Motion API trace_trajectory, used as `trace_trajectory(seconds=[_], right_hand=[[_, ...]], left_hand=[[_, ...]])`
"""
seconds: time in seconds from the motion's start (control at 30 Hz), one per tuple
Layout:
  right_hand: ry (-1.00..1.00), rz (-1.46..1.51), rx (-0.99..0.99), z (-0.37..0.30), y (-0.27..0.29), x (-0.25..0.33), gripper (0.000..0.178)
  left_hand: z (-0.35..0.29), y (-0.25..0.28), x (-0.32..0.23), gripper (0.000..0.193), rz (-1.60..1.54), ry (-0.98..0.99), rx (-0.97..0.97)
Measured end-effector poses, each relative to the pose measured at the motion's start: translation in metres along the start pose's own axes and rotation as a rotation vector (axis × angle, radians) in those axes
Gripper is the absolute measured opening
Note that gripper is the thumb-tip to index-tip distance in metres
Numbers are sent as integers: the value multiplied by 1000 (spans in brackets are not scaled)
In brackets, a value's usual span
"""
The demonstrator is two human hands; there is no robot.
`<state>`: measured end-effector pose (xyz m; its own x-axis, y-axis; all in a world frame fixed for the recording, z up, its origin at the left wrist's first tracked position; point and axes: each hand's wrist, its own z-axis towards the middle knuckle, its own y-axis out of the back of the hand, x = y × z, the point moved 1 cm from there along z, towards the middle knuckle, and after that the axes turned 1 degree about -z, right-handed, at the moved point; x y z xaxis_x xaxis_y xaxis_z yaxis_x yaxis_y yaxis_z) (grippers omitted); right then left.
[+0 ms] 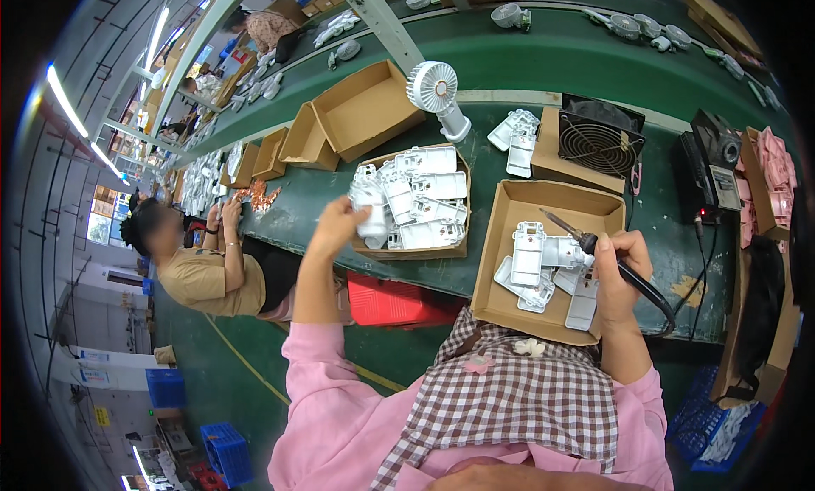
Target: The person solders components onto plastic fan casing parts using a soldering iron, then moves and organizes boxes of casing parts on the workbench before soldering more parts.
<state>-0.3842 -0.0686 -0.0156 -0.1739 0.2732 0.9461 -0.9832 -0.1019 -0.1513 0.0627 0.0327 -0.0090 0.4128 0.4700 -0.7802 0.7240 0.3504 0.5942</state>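
Observation:
My right hand (623,274) is closed around a soldering iron (589,242), its tip pointing up and left over a cardboard tray (492,296). Several white plastic casing halves (528,252) lie loosely in that tray. To the left, my left hand (340,226) grips a white plastic casing half (368,207), smeared by motion. It is at the left edge of a fuller cardboard box (465,228), heaped with more white casing halves (437,185). Small metal-coloured parts show on some of them.
A white handheld fan (437,96) stands behind the boxes. At right are a black fume fan (603,139) and a black soldering station (709,181) with its cord. A green conveyor (560,62) runs behind. A co-worker (212,274) sits at left, beside copper-coloured parts (257,196).

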Motion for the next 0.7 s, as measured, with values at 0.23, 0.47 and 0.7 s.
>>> trace_trajectory(seconds=[0.23, 0.47, 0.7], right_hand=[[-4, -13, 4, 1, -1, 3, 17], [-34, 34, 15, 1, -2, 4, 18], [-44, 56, -5, 1, -3, 5, 17]], left_hand=[[42, -5, 2, 41, 647, -92, -266], [11, -50, -23, 34, 788, -466, -537], [14, -35, -25, 49, 630, -221, -390]])
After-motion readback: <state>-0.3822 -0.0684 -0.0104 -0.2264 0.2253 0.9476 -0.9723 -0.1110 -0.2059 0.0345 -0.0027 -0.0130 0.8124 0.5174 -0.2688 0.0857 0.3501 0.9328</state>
